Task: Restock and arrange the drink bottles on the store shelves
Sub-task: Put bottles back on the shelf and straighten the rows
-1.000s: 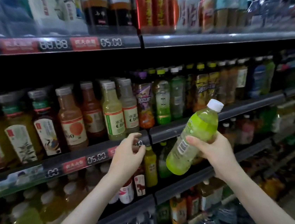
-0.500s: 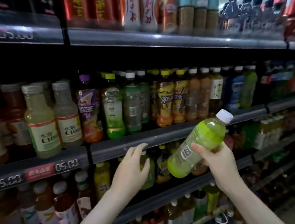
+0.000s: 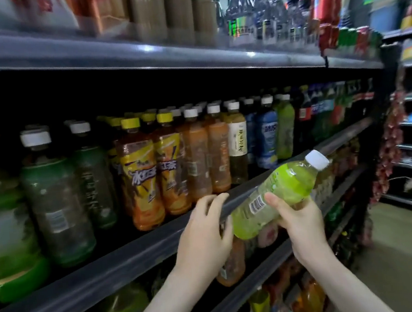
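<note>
Head view: dark grey metal store shelves [image 3: 109, 266] carry rows of upright plastic drink bottles [image 3: 194, 157]. Before the middle shelf's edge, a tilted pale green plastic bottle with a white cap [image 3: 280, 188] is clasped by the right grip [image 3: 301, 222]. The left grip [image 3: 203, 235] is released, fingers resting on that edge.

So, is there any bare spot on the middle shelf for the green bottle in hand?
None shows: the front row runs tight from the green-labelled bottles past the iced tea bottles to the blue bottle. Only the dark band between the caps and the upper shelf is free to reach through.
</note>
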`<state>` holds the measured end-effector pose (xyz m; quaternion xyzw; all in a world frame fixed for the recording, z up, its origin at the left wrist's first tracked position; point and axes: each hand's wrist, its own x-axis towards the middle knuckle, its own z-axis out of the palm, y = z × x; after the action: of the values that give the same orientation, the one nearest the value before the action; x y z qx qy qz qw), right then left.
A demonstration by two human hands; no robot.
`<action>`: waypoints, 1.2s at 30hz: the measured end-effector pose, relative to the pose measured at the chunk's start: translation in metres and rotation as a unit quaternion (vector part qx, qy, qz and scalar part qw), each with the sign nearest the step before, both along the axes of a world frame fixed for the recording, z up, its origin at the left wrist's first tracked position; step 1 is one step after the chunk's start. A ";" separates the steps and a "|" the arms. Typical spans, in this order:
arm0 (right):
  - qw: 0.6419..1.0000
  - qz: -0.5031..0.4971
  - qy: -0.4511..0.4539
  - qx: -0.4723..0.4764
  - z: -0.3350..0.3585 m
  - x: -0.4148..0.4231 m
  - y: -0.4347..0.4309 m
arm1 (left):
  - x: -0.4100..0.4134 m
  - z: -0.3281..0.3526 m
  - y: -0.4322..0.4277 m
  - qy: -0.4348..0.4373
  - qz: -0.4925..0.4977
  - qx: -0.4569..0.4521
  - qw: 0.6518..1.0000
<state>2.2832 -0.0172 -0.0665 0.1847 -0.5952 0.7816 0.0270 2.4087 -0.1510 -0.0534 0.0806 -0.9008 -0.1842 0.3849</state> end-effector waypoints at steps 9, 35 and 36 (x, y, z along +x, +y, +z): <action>0.990 -0.126 0.054 -0.034 0.025 -0.150 0.051 | -0.174 0.013 0.036 0.010 -0.022 -0.022 0.999; 0.954 0.049 0.161 0.250 0.076 -0.451 -0.008 | -0.408 0.020 0.028 0.149 0.344 -0.149 0.915; 0.950 0.055 0.164 0.260 0.072 -0.451 -0.012 | -0.409 0.020 0.028 0.149 0.345 -0.151 0.914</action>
<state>1.8318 -0.0291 0.0053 0.3436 -0.7539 0.5590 0.0325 2.0000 -0.1228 -0.0331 0.2992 -0.7664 0.0882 0.5615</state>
